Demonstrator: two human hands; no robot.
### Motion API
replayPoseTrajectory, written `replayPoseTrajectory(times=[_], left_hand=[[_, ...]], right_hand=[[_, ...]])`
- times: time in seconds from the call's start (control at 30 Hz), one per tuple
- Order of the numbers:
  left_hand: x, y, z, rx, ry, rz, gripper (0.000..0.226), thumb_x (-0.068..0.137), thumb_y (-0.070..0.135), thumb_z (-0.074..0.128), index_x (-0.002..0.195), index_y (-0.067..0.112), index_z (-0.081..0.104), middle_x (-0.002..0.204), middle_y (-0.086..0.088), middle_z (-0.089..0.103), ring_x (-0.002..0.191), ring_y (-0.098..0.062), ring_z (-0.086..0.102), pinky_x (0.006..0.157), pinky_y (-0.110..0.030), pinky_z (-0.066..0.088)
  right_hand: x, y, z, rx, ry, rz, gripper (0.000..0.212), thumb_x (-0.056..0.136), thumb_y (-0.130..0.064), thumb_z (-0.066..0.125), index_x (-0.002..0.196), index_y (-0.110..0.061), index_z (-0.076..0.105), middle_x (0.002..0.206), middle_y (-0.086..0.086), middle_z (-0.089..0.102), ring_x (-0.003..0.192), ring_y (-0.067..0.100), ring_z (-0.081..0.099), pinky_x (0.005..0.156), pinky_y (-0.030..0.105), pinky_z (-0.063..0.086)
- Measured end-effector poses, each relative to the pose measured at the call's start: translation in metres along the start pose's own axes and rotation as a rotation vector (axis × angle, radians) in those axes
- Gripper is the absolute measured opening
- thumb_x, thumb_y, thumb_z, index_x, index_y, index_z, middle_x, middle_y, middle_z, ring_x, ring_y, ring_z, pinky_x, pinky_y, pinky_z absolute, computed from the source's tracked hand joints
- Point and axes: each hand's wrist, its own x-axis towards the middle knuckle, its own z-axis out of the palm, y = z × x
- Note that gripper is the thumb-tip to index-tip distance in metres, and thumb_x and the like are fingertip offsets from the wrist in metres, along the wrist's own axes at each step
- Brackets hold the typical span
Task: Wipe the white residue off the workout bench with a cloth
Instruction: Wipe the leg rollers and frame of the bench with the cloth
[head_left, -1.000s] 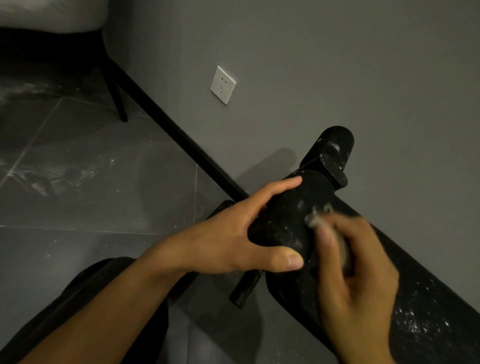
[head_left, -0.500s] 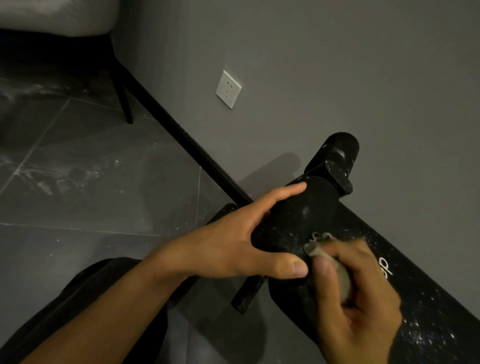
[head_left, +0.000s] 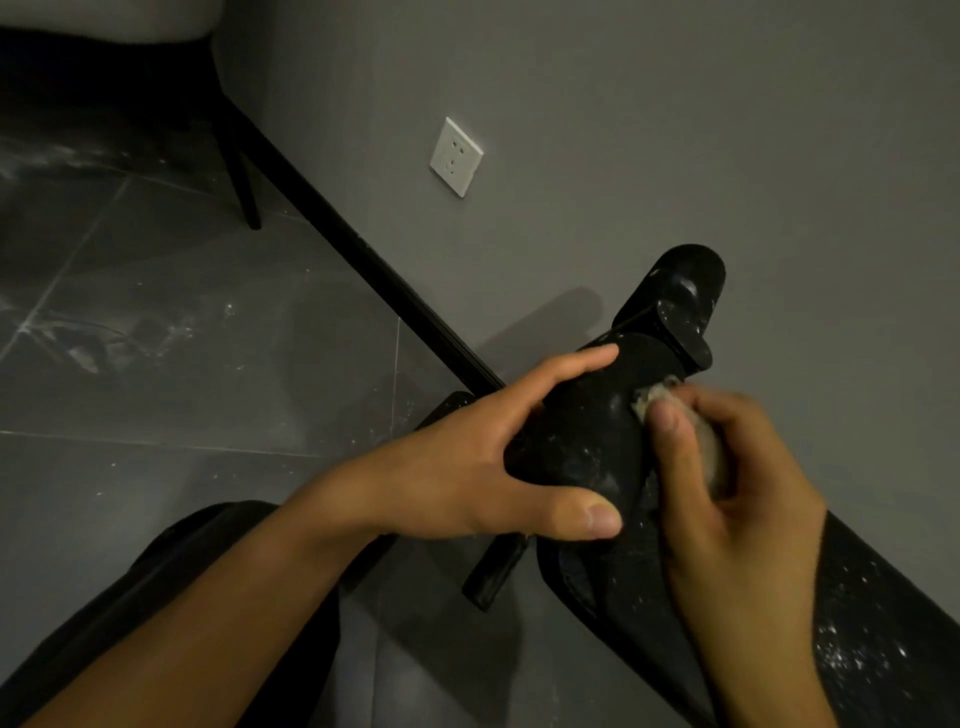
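Note:
A black workout bench (head_left: 872, 639) runs from the lower right toward the wall, its padding speckled with white residue. At its near end is a black foam roller pad (head_left: 587, 431), also speckled. My left hand (head_left: 467, 467) grips this roller from the left, fingers over the top and thumb underneath. My right hand (head_left: 737, 499) holds a small bunched greyish cloth (head_left: 660, 400) and presses it against the roller's right side. A second black roller (head_left: 675, 301) sticks out beyond, near the wall.
A grey wall with a white socket plate (head_left: 455, 156) rises behind the bench. A black baseboard (head_left: 358, 260) runs diagonally along dark floor tiles (head_left: 182, 364) dusted with white. A black chair leg (head_left: 241, 176) stands at the upper left. My dark-clothed knee (head_left: 171, 587) is at the lower left.
My right hand has moved the cloth up along the roller's right side, from beside my left thumb to near the roller's far end. My left hand keeps its grip.

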Motion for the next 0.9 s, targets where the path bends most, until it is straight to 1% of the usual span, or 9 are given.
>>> replayPoseTrajectory(times=[0.07,0.13,0.2,0.33,0.4,0.53,0.67,0.73,0.9], left_hand=[[0.000,0.000,0.000,-0.006,0.001,0.006,0.099,0.084,0.016,0.083,0.159,0.039,0.023,0.150,0.014,0.049,0.139,-0.005,0.047,0.115,-0.039,0.042],[-0.001,0.000,0.001,-0.001,0.017,0.008,0.099,0.081,0.022,0.082,0.159,0.038,0.023,0.147,0.015,0.051,0.139,-0.005,0.047,0.116,-0.039,0.040],[-0.001,-0.001,0.001,0.002,0.017,0.002,0.099,0.082,0.019,0.082,0.159,0.037,0.022,0.148,0.013,0.051,0.140,-0.006,0.047,0.117,-0.040,0.039],[0.000,0.000,0.000,-0.011,0.001,-0.003,0.098,0.084,0.011,0.081,0.159,0.038,0.023,0.146,0.013,0.051,0.136,-0.005,0.050,0.112,-0.036,0.045],[0.001,0.000,0.000,-0.021,0.001,-0.001,0.098,0.084,0.010,0.081,0.159,0.037,0.023,0.147,0.013,0.051,0.136,-0.005,0.050,0.112,-0.035,0.045],[0.001,-0.002,-0.001,-0.004,0.005,0.002,0.099,0.083,0.014,0.082,0.159,0.038,0.022,0.146,0.013,0.052,0.138,-0.006,0.048,0.116,-0.038,0.041],[0.001,-0.002,0.001,-0.022,0.013,0.007,0.099,0.081,0.021,0.084,0.158,0.040,0.024,0.146,0.016,0.051,0.137,-0.005,0.049,0.113,-0.037,0.044],[0.002,-0.002,0.002,-0.036,0.021,0.014,0.099,0.078,0.027,0.083,0.157,0.040,0.025,0.148,0.015,0.051,0.137,-0.006,0.049,0.113,-0.038,0.044],[0.000,-0.002,0.002,-0.019,0.016,0.014,0.099,0.080,0.028,0.082,0.158,0.040,0.023,0.150,0.011,0.050,0.140,-0.010,0.047,0.116,-0.044,0.039]], right_hand=[[-0.002,-0.002,0.000,0.013,0.000,-0.018,0.010,0.098,-0.033,0.055,0.103,-0.030,0.063,0.096,-0.011,0.065,0.088,0.011,0.064,0.073,0.015,0.045],[-0.016,-0.008,-0.001,0.061,-0.049,-0.055,0.012,0.098,-0.031,0.053,0.100,-0.027,0.064,0.091,-0.010,0.063,0.079,0.014,0.063,0.067,0.022,0.046],[-0.024,-0.011,-0.003,0.120,-0.073,-0.061,0.010,0.096,-0.030,0.053,0.097,-0.029,0.064,0.086,-0.010,0.060,0.072,0.016,0.062,0.060,0.026,0.045],[-0.003,-0.003,0.002,0.030,0.001,0.010,0.009,0.097,-0.035,0.054,0.101,-0.037,0.062,0.092,-0.017,0.063,0.082,0.011,0.063,0.069,0.020,0.048],[-0.003,-0.002,0.004,0.027,0.024,0.005,0.009,0.097,-0.032,0.056,0.102,-0.032,0.063,0.095,-0.011,0.065,0.086,0.012,0.064,0.073,0.024,0.049],[-0.024,-0.013,0.000,0.065,-0.041,-0.118,0.008,0.094,-0.023,0.057,0.099,-0.025,0.063,0.088,-0.008,0.060,0.074,0.010,0.061,0.065,0.019,0.042],[-0.008,-0.004,0.003,0.003,0.007,-0.056,0.007,0.097,-0.032,0.055,0.102,-0.033,0.060,0.092,-0.010,0.062,0.080,0.009,0.061,0.068,0.023,0.046],[-0.004,-0.001,0.003,-0.023,0.013,-0.048,0.009,0.098,-0.031,0.054,0.104,-0.031,0.061,0.095,-0.009,0.062,0.085,0.009,0.061,0.071,0.025,0.047],[-0.026,-0.011,-0.003,0.066,-0.062,-0.146,0.008,0.095,-0.024,0.056,0.100,-0.028,0.062,0.090,-0.012,0.060,0.075,0.008,0.060,0.066,0.017,0.041]])
